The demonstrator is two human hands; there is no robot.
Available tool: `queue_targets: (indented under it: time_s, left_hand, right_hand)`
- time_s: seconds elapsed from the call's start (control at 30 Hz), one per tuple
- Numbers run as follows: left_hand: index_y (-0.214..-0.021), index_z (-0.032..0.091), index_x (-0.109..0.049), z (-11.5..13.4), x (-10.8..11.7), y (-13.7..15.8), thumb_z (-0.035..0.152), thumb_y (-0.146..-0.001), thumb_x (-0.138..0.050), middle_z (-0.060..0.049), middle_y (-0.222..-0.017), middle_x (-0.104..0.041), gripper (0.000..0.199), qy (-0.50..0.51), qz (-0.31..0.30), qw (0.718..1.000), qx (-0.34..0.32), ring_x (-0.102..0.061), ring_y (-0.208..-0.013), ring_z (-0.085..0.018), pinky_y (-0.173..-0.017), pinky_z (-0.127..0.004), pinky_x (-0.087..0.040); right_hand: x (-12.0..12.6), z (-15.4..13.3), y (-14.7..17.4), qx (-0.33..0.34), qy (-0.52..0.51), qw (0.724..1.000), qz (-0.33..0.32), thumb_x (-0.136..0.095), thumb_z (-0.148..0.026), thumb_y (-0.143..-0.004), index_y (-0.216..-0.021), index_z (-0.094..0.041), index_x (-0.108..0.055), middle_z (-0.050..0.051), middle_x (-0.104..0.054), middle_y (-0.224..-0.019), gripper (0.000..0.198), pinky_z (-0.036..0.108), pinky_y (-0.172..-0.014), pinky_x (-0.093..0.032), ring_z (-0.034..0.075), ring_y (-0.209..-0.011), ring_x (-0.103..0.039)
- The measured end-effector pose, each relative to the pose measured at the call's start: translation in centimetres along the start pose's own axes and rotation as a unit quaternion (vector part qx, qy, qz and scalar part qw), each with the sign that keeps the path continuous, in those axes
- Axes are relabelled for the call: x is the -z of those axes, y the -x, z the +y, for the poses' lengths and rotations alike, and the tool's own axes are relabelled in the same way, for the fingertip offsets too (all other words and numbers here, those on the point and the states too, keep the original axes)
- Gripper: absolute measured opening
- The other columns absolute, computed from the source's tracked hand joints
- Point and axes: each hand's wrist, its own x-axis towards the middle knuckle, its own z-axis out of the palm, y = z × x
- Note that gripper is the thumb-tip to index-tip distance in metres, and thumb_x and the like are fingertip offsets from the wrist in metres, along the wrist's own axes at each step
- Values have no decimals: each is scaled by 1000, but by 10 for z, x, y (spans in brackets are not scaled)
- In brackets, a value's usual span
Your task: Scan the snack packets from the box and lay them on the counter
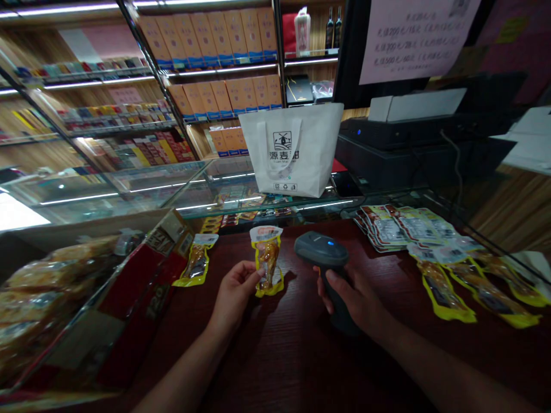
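Note:
Between the thumb and fingers of my left hand (239, 287) is a vacuum-packed drumstick (267, 261), held upright in its clear, yellow-edged pouch. My right hand (350, 295) is wrapped round the handle of a dark grey barcode scanner (322, 248). A blue light shows on top of the scanner, and its head points left toward the pouch, apart from it. Another packed drumstick (197, 261) lies to the left, against a red carton. On the right, several more drumstick pouches (445, 287) lie beside flat silvery packets (387, 226).
At left stands an open red carton (142, 310) full of packaged food. A white paper bag (297, 149) stands on the glass display case (206, 183) ahead. A black monitor with a pink notice (413, 46) is at back right, and boxed goods (210, 37) fill the shelves behind.

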Motion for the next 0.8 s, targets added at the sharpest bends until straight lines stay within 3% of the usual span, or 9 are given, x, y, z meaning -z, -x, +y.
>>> queue_targets:
  time_s: [0.43, 0.6, 0.8]
  left_hand:
    - [-77, 17, -65, 3, -3, 3, 39, -62, -88, 2, -66, -69, 36, -10, 4, 1000, -3, -59, -54, -10, -53, -19, -46]
    - [-78, 17, -65, 5, -4, 4, 40, -59, -90, 1, -66, -70, 39, -3, 2, 1000, 7, -62, -54, -11, -54, -20, -48]
    - [-79, 17, -68, 7, -31, 8, 36, -57, -90, -1, -67, -73, 36, -26, -40, 998, 46, -66, -55, -16, -53, -24, -51]
  right_hand:
    - [1, -3, 1, -3, -4, 1000, -4, -61, -57, -93, -99, -17, -64, -2, -63, -73, 41, 24, -47, -42, 11, -49, -55]
    - [1, 4, -2, 11, -8, 1000, -6, -61, -54, -95, -83, -18, -59, -3, -61, -71, 37, 22, -46, -40, 8, -47, -53]
    - [-6, -4, -2, 59, -22, 995, -74, -60, -63, -90, -79, -19, -58, -4, -56, -63, 46, 21, -44, -39, 8, -44, -50]
